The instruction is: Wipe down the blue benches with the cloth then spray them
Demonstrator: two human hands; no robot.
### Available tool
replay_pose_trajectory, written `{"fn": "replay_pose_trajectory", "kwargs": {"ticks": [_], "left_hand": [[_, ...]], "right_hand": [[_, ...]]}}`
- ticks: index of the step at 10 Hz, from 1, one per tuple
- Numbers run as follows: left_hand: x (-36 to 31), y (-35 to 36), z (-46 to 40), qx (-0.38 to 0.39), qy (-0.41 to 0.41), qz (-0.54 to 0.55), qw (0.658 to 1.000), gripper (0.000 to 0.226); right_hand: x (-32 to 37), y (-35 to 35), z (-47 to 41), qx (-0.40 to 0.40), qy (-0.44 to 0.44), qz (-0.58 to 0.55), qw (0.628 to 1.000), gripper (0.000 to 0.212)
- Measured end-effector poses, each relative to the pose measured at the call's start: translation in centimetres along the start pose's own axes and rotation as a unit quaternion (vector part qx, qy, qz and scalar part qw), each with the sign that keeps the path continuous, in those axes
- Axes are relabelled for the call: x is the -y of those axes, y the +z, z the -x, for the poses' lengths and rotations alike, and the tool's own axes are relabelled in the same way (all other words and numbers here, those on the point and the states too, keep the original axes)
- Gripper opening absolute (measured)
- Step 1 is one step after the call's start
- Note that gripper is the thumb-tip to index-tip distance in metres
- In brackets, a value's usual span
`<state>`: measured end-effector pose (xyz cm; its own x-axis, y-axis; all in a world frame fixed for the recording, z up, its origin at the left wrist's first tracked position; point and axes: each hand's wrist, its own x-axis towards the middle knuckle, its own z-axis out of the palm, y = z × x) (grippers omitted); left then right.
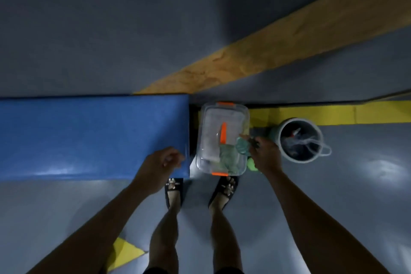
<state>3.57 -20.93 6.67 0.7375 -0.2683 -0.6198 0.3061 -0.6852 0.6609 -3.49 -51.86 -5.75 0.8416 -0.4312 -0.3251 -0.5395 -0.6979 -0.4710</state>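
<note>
Dim grey floor (pixel 89 29) crossed by a wooden plank (pixel 289 35) and yellow stripe (pixel 333 113).

Left hand (pixel 161 163) loosely curled; right hand (pixel 265 154) curled, gripping.

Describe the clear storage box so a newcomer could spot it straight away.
Find the long blue bench; the clear plastic box sits on the floor just off its right end. Unlike the round grey bucket further right, it is rectangular, see-through, with orange clips.
</note>
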Motion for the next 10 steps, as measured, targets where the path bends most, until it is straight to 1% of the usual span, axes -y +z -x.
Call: {"fn": "replay_pose_trajectory", "kwargs": {"ticks": [1,2,3,4,5,6,7,8,9,10], "left_hand": [[3.2,2.4,-2.9,-0.003,-0.019,0.012,1.000,0.014],[5.8,4.5,-5.3,-0.006,-0.029,0.000,1.000,0.012],[7.6,6.2,-7.2,-0.006,-0.042,0.005,0.999,0.013],[8.9,7.3,-8.3,-0.006,-0.044,0.001,0.999,0.013],[10.1,8.1,-9.0,0.001,-0.044,0.005,0.999,0.012],[10.8,8.6,-9.7,0.006,-0.046,-0.001,0.999,0.013],[10.6,8.6,-9.6,0.004,-0.051,0.002,0.999,0.014],[9.5,8.2,-8.6,0.006,-0.046,0.005,0.999,0.014],[7.4,6.5,-7.6,-0.004,-0.031,0.013,0.999,0.014],[3.8,3.9,-5.3,-0.029,-0.012,0.030,0.999,0.013]], "right_hand": [[-3.0,5.1,-3.2,0.035,0.022,-0.012,0.999,0.016],[-5.2,9.4,-5.6,0.078,0.035,-0.028,0.996,0.007],[-7.3,13.0,-7.4,0.084,0.034,-0.036,0.995,0.006],[-8.9,15.7,-8.8,0.084,0.029,-0.015,0.996,0.008],[-9.6,17.1,-9.5,0.068,0.017,-0.005,0.998,0.007],[-9.3,17.3,-9.7,0.039,-0.008,-0.011,0.999,0.010],[-9.0,16.7,-9.7,0.045,-0.001,-0.011,0.999,0.014],[-8.3,14.7,-8.7,0.087,0.019,-0.028,0.996,0.019],[-5.9,11.1,-8.0,0.108,0.021,-0.061,0.992,0.023],[-1.8,6.0,-6.3,0.103,0.008,-0.107,0.989,0.012]]}}
